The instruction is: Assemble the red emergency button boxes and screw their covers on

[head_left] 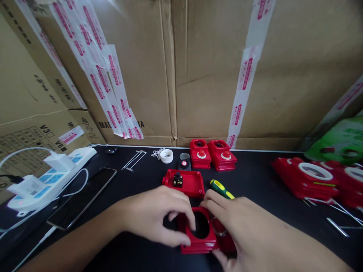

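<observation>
A red plastic housing cover (198,245) with a large round hole lies on the black table in front of me. My left hand (159,215) grips its left side, the thumb at the near edge and the index finger reaching into the hole. My right hand (241,226) is wrapped round its right end and hides most of that part. Just beyond my hands sits an open red box base (188,183) holding a small black switch block (178,180). A green and yellow screwdriver handle (222,189) shows behind my right hand.
Red boxes (222,158) stand at the back, near a white ring (166,156) and a small dark round-topped part (184,163). More red boxes (306,177) lie at right, with metal rods. At left are a phone (82,198) and a power strip (51,181). Cardboard (198,75) walls the back.
</observation>
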Tool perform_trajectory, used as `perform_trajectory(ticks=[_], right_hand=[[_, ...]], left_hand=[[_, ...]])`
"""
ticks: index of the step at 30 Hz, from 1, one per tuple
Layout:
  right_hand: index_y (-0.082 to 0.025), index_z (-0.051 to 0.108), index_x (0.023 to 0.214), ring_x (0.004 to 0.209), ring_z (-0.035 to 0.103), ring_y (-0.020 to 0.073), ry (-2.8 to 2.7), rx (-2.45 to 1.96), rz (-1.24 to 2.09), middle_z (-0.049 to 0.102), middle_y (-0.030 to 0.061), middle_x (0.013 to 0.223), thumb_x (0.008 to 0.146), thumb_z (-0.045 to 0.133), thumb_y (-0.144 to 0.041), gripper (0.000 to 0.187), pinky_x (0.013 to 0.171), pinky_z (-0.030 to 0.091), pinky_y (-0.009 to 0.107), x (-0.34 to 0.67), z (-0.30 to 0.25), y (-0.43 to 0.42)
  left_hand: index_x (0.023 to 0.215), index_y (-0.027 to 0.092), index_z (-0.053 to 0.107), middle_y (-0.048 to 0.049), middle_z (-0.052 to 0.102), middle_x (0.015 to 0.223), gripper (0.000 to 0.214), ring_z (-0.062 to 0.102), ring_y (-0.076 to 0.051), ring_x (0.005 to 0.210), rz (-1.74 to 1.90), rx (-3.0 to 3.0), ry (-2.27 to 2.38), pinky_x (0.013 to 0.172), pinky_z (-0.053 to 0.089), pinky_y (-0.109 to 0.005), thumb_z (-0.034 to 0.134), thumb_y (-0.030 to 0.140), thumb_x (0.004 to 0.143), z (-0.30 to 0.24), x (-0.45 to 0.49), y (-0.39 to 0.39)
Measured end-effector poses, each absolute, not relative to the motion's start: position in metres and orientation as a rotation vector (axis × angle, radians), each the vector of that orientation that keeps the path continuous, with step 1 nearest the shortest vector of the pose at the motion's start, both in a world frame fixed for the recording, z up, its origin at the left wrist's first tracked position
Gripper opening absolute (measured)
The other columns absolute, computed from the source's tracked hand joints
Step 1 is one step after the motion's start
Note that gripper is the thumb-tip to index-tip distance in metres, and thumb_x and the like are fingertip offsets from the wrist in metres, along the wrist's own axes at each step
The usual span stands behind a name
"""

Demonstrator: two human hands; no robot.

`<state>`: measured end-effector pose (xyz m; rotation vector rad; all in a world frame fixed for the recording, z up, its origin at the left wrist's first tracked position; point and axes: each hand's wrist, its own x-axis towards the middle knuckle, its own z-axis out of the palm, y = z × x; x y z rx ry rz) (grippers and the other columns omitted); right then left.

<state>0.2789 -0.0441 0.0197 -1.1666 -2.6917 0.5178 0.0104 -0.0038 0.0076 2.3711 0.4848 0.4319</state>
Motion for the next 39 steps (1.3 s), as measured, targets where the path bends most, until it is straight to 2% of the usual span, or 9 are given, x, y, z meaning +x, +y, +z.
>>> perform_trajectory(ticks=[5, 9, 13, 16, 19, 24, 31, 35, 39], right_hand=[[-0.023, 0.067, 0.110, 0.084, 0.073, 0.0250, -2.631, -1.114, 0.429, 0.072, 0.0071, 0.114, 0.069, 0.066, -0.019, 0.041, 0.075, 0.060, 0.041, 0.282, 0.023, -0.044], [-0.025, 0.057, 0.131, 0.080, 0.070, 0.0212, -2.552, -1.045, 0.373, 0.069, 0.0065, 0.118, 0.066, 0.066, -0.017, 0.066, 0.071, 0.060, 0.038, 0.282, 0.027, -0.044], [-0.028, 0.047, 0.140, 0.092, 0.073, 0.0234, -2.408, -0.996, 0.279, 0.063, 0.0089, 0.133, 0.068, 0.068, -0.018, 0.076, 0.070, 0.061, 0.036, 0.279, 0.023, -0.040], [-0.029, 0.043, 0.144, 0.076, 0.072, 0.0179, -2.354, -1.079, 0.225, 0.062, 0.0104, 0.137, 0.075, 0.070, -0.022, 0.074, 0.066, 0.060, 0.035, 0.280, 0.016, -0.034], [-0.024, 0.038, 0.147, 0.059, 0.064, 0.0143, -2.301, -1.183, 0.214, 0.070, 0.0058, 0.109, 0.083, 0.072, -0.028, 0.073, 0.056, 0.055, 0.030, 0.283, 0.007, -0.029], [-0.023, 0.039, 0.139, 0.050, 0.057, 0.0145, -2.240, -1.193, 0.203, 0.054, -0.0097, 0.069, 0.085, 0.075, -0.034, 0.066, 0.047, 0.046, 0.026, 0.283, 0.002, -0.027], [-0.024, 0.047, 0.138, 0.070, 0.069, 0.0176, -2.303, -1.101, 0.130, 0.070, 0.0102, 0.118, 0.088, 0.074, -0.028, 0.057, 0.051, 0.053, 0.029, 0.276, 0.004, -0.027], [-0.026, 0.049, 0.143, 0.086, 0.075, 0.0203, -2.310, -1.079, 0.170, 0.063, 0.0120, 0.140, 0.091, 0.071, -0.029, 0.056, 0.068, 0.063, 0.037, 0.272, -0.004, -0.024], [-0.026, 0.050, 0.143, 0.083, 0.074, 0.0199, -2.408, -1.106, 0.260, 0.064, 0.0096, 0.139, 0.095, 0.066, -0.028, 0.050, 0.074, 0.065, 0.042, 0.268, -0.010, -0.022]], left_hand=[[0.106, 0.021, 0.070, -0.0053, 0.070, 0.104, 0.014, 0.063, -0.018, 0.086, 0.889, 2.322, 0.962, 0.080, 0.054, -0.032, 0.071, 0.031, 0.096, 0.012, -0.012, 0.023], [0.143, 0.026, 0.052, -0.0141, 0.054, 0.145, 0.076, 0.060, -0.031, 0.126, 0.706, 2.444, 1.118, 0.107, 0.055, -0.050, 0.090, 0.041, 0.079, -0.003, -0.024, 0.035], [0.150, 0.024, 0.046, -0.0158, 0.057, 0.139, 0.089, 0.057, -0.037, 0.134, 0.516, 2.487, 1.074, 0.111, 0.052, -0.056, 0.092, 0.036, 0.075, -0.014, -0.024, 0.035], [0.148, 0.023, 0.049, -0.0135, 0.060, 0.132, 0.081, 0.062, -0.034, 0.126, 0.520, 2.442, 1.068, 0.107, 0.056, -0.051, 0.089, 0.028, 0.077, -0.013, -0.020, 0.031], [0.147, 0.023, 0.050, -0.0130, 0.060, 0.132, 0.084, 0.062, -0.034, 0.125, 0.483, 2.385, 1.064, 0.109, 0.055, -0.051, 0.091, 0.026, 0.074, -0.010, -0.017, 0.027], [0.153, 0.023, 0.046, -0.0153, 0.057, 0.143, 0.099, 0.054, -0.038, 0.136, 0.395, 2.350, 1.005, 0.117, 0.047, -0.054, 0.096, 0.044, 0.071, -0.011, -0.017, 0.025], [0.154, 0.024, 0.048, -0.0146, 0.057, 0.147, 0.096, 0.054, -0.038, 0.138, 0.368, 2.278, 0.964, 0.120, 0.043, -0.054, 0.095, 0.043, 0.073, -0.005, -0.018, 0.026], [0.150, 0.026, 0.050, -0.0124, 0.057, 0.149, 0.088, 0.054, -0.036, 0.139, 0.337, 2.256, 0.989, 0.119, 0.044, -0.051, 0.093, 0.039, 0.074, -0.002, -0.019, 0.025], [0.147, 0.027, 0.050, -0.0115, 0.058, 0.145, 0.089, 0.060, -0.035, 0.131, 0.271, 2.196, 1.093, 0.113, 0.049, -0.050, 0.094, 0.042, 0.072, 0.000, -0.019, 0.024]])
